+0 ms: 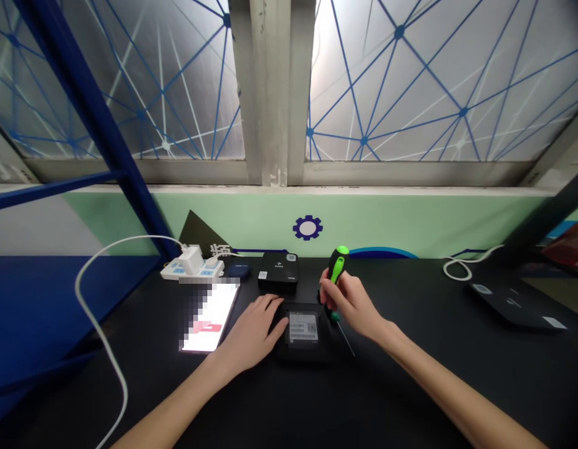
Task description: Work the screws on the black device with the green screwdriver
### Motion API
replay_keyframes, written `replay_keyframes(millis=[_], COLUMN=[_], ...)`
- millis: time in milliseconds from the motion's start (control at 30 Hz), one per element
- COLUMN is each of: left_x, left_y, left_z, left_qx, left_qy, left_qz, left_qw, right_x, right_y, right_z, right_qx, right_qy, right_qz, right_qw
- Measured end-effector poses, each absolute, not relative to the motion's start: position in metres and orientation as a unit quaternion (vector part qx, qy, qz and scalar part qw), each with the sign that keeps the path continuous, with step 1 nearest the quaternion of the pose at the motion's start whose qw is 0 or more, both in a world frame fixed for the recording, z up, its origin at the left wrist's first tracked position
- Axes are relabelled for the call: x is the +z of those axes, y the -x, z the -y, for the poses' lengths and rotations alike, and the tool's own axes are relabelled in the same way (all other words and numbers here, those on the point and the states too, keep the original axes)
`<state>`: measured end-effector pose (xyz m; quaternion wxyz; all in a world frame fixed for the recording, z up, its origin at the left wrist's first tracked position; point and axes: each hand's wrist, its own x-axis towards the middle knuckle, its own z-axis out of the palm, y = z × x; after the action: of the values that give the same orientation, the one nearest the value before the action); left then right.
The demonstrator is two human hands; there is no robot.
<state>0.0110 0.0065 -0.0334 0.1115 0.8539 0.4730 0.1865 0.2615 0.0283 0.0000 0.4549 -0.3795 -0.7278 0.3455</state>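
A flat, square black box (pixel 325 354) with a white printed label on its upper face lies in front of me. My left hand (pixel 254 327) holds its left side, fingers at the far left corner and thumb on the top near the label. Over the far right corner, my right hand (pixel 351 302) grips a screwdriver (pixel 338 264) with a black and bright green handle, nearly upright. Its tip is hidden, so contact with the box cannot be told. A second, thin screwdriver (pixel 346 339) with a dark green end lies just right of the box.
Behind the box sits another black box (pixel 279 271). A phone or tablet (pixel 216 318) with a lit screen lies left, near a power strip (pixel 169 273) with a white charger (pixel 191 259) and cable (pixel 95 318). A flat black device (pixel 513 305) lies far right.
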Motion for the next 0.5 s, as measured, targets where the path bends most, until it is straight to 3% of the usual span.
replay_keyframes(millis=[500], left_x=[-0.0356], left_y=[-0.0118], left_z=[-0.0071], left_qx=[0.18], left_qy=[-0.859], left_qz=[-0.471], left_qw=[0.095], right_x=[-0.0039], right_y=[-0.2609], right_z=[-0.027], right_qx=[0.344], right_qy=[0.36], right_qz=[0.738], right_qw=[0.455])
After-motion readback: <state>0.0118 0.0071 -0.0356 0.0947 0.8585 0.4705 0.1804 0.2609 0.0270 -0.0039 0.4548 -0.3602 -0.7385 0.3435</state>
